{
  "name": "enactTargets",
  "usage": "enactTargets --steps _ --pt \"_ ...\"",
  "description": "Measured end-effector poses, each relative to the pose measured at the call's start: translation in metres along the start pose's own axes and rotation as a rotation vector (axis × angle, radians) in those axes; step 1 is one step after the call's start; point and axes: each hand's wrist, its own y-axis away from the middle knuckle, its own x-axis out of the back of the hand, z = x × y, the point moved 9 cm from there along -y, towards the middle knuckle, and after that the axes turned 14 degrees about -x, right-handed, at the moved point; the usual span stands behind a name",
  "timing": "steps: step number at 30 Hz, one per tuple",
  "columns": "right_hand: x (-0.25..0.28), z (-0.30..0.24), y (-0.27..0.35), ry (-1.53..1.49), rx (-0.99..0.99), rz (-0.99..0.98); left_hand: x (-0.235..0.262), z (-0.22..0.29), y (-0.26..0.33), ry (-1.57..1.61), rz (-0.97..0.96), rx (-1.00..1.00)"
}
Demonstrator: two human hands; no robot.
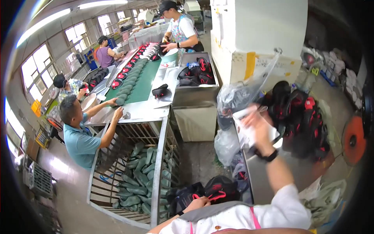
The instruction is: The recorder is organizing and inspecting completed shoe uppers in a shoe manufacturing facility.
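Low in front of my body, my left hand (198, 204) is closed at the red trim of a black-and-red shoe upper (220, 191). More dark uppers lie bunched beside it. My right hand (255, 117) is stretched forward to the right, over white sheets (269, 134) on a metal table (272, 175). Motion smears its fingers, so I cannot tell whether it holds anything. A dark band circles that wrist. Just beyond the hand is a crumpled clear plastic bag (233, 97), and a pile of black-and-red shoe uppers (300, 117) lies to its right.
A barred metal cage (157, 171) of green shoe lasts (136, 183) stands left of me. Behind it, a green conveyor (142, 84) carries rows of lasts and shoes. A metal bin (194, 95) holds black-and-red uppers. Several co-workers stand or sit along the line; one touches a last.
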Motion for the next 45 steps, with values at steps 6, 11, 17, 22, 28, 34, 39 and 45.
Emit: enactTargets --steps 6,11,17,22,28,34,39,45 --pt "0.067 -0.19 -0.031 -0.1 0.44 0.332 0.0 -0.009 0.007 0.015 0.071 -0.025" --pt "-0.032 -0.042 -0.018 0.097 -0.397 -0.349 -0.017 -0.038 0.023 0.09 -0.014 0.291" --pt "0.05 -0.166 0.031 -0.236 0.447 0.283 -0.022 -0.062 0.036 0.093 -0.097 0.44" --pt "0.088 -0.115 0.038 -0.485 0.47 0.475 -0.028 -0.07 0.026 0.109 -0.229 0.522" --pt "0.073 -0.133 0.088 -0.147 0.643 0.398 -0.054 -0.119 0.037 0.043 -0.254 0.386" --pt "0.096 -0.131 0.064 0.233 0.288 0.645 -0.053 -0.098 0.014 0.014 -0.346 0.27" --pt "0.17 -0.144 0.082 0.153 0.326 0.873 -0.047 -0.07 0.03 0.049 -0.38 0.231" --pt "0.101 -0.147 0.123 0.171 0.497 0.608 -0.052 -0.053 0.02 0.023 -0.326 0.153"
